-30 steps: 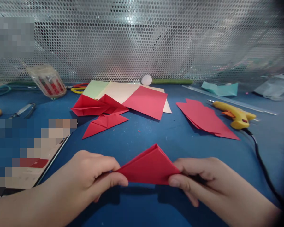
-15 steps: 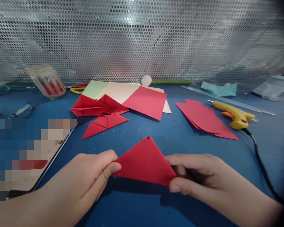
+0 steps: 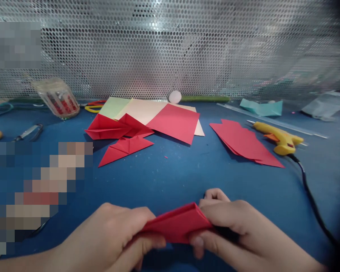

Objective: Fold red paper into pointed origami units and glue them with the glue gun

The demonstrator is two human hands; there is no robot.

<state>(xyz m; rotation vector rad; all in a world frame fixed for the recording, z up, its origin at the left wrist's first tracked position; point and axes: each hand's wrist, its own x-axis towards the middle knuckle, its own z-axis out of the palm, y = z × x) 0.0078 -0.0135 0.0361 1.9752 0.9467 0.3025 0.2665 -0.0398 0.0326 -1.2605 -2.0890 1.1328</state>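
While the left hand and right hand each pinch an end of the folded red paper, held low over the blue surface, uneven pressure could, in all likelihood, skew the crease or tear the sheet.

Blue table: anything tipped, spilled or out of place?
The clear jar at back left lies tilted on its side. Red paper scraps dot the blue table. Both hands, left hand and right hand, pinch the folded red paper.
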